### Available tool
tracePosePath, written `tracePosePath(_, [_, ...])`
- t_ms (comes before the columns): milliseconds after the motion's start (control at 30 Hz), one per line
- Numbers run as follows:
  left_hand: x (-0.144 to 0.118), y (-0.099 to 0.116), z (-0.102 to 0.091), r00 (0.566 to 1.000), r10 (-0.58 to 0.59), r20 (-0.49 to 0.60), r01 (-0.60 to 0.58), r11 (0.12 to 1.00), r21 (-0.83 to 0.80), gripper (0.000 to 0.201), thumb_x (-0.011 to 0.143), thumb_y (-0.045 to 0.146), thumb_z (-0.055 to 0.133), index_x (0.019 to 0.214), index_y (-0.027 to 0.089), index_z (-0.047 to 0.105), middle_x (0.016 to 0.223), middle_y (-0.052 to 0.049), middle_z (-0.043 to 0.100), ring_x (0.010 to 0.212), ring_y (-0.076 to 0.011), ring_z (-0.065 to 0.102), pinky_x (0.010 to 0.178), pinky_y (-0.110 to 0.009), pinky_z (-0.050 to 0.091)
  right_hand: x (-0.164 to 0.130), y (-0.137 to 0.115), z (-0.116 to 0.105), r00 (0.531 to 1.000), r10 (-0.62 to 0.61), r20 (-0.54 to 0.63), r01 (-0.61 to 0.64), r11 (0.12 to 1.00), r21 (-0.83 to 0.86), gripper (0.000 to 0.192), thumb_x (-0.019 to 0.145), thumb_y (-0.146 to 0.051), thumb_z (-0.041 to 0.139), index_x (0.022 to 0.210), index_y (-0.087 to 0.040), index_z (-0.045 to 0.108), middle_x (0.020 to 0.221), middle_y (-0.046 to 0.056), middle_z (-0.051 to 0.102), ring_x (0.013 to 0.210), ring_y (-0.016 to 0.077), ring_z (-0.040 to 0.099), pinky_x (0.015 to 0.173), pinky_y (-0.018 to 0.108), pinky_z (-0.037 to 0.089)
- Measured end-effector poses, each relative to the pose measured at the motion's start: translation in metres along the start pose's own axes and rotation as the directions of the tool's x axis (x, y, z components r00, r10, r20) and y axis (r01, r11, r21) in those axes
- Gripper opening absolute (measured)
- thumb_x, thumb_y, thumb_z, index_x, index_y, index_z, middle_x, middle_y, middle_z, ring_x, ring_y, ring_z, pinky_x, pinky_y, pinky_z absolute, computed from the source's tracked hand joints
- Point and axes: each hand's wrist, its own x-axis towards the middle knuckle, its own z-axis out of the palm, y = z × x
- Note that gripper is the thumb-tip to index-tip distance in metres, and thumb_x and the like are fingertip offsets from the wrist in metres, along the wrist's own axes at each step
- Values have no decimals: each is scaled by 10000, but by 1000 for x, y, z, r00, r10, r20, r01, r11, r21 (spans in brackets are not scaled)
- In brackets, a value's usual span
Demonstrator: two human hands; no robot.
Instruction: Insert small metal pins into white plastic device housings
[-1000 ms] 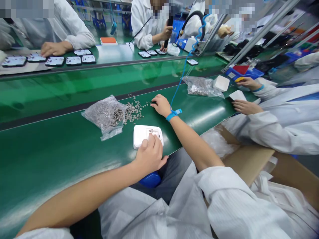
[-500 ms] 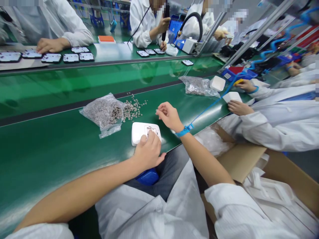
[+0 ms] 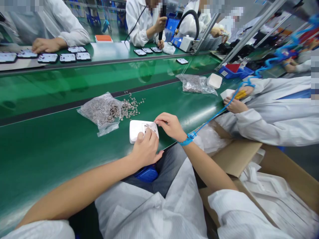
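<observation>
A white plastic housing [image 3: 136, 129] with rounded corners lies on the green bench, a rectangular recess in its upper face. My left hand [image 3: 146, 146] grips it from the near side, fingertips in the recess, thumb on the top. At the housing's far right corner, my right hand [image 3: 170, 126] has thumb and forefinger pinched together; the small metal piece between them barely shows. Beyond the housing, loose small metal pieces [image 3: 131, 108] spill from a clear plastic bag [image 3: 96, 111].
A second clear bag [image 3: 195, 83] and a white housing [image 3: 214, 81] lie farther right. A co-worker's hands [image 3: 235, 104] hold a white part and a yellow tool. My blue wrist strap [image 3: 185, 140] trails a cord. An open carton [image 3: 235, 159] holds white parts beside me.
My right hand has come down toward me, from beyond the housing to its right corner. My left hand stays on the housing. The co-worker's yellow tool has moved to the white part.
</observation>
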Motion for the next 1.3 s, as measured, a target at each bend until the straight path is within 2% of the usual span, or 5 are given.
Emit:
tracePosePath(300, [4,0,-1,999,-2,34,3,1000,-21,799,842,719,629,1251,34,668,1285,-256,602,1445,-535,334,999,-531,299,-2,9,14,978,208,-8,-203,961,188,149,915,-297,632,923,-188,733,823,37,735,646,149,662,634,295,559])
tracePosePath(567, [-7,7,-6,993,78,-91,-65,989,136,478,1027,423,477,1137,20,710,1191,-236,690,1209,-378,599,854,-426,341,-6,-20,22,997,-74,25,75,997,-34,145,962,-212,590,939,-191,732,855,43,704,753,158,628,691,299,513])
tracePosePath(767, [-5,14,-6,998,63,27,-64,998,27,499,1038,366,495,1229,-63,665,1162,-282,694,1087,-369,624,945,-438,348,-25,-30,21,999,-39,13,39,998,-41,178,977,-266,612,919,-211,770,882,47,720,789,177,651,722,327,545])
tracePosePath(1067, [-5,14,-5,995,82,50,-83,996,20,490,1068,329,420,1225,-63,668,1121,-262,712,1043,-338,641,966,-431,386,-27,-31,16,988,-56,147,68,994,-81,293,1040,-368,546,954,-255,802,914,32,727,850,191,683,742,346,558])
tracePosePath(1300, [-8,15,-3,992,93,-82,-82,989,123,450,1065,301,417,1116,-18,729,1026,-225,742,947,-306,649,908,-427,403,-27,-40,18,979,-33,200,81,968,-236,324,1051,-350,491,934,-250,776,915,54,706,871,213,650,735,362,542])
